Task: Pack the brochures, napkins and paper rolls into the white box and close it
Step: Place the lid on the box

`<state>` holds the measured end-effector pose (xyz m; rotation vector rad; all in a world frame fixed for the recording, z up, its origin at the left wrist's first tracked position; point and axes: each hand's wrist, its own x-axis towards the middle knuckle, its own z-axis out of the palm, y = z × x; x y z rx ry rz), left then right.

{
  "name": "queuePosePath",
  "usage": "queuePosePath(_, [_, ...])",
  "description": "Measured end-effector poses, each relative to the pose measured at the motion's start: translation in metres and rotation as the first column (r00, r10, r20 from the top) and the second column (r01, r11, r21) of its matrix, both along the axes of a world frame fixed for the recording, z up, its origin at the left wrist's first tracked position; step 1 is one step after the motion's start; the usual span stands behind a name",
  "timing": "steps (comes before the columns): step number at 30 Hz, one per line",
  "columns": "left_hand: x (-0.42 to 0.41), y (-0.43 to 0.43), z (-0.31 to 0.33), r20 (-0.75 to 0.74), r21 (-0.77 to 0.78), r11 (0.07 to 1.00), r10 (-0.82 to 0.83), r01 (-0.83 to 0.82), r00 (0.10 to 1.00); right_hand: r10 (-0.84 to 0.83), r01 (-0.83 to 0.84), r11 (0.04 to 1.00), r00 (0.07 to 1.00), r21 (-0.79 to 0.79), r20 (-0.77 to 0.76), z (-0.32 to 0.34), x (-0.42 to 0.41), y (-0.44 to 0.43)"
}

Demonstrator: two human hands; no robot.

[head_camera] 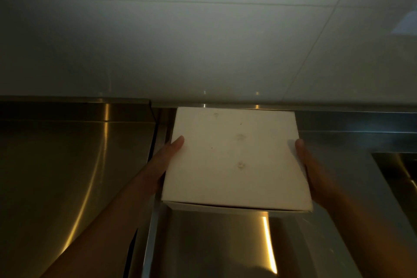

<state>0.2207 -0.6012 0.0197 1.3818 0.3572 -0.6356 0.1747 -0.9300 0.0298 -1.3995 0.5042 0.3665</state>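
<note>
Square white cardboard box (235, 160), lid shut, at frame centre over the brushed stainless-steel counter (67, 165), its far edge near the pale tiled wall (203, 40) at 12 o'clock. Left hand (167, 162) presses its 9 o'clock side, right hand (309, 165) its 3 o'clock side; both clasp it, fingers flat.

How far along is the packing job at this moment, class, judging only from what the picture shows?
Done, it seems: the white box has its lid down, and no brochures, napkins or rolls lie outside it; whether they are inside is hidden. In hand: the left hand and right hand grip its opposite sides against the steel counter by the tiled wall. Left: apparently only letting go.
</note>
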Motion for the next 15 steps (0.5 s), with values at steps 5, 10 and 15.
queuePosePath(5, [-0.004,-0.003,-0.003,-0.081,-0.114,0.991,0.065,-0.074,0.995,-0.053,0.067,0.972,0.996,0.225,-0.067,0.005,-0.008,0.013])
queuePosePath(10, [-0.023,0.002,-0.001,-0.063,-0.092,0.991,0.087,-0.092,0.994,-0.097,0.114,0.971,0.991,0.211,-0.09,0.007,-0.036,0.019])
queuePosePath(15, [-0.05,0.013,0.013,-0.008,-0.088,0.994,0.069,-0.069,0.998,-0.066,0.066,0.998,0.997,0.017,-0.047,0.01,-0.067,0.026])
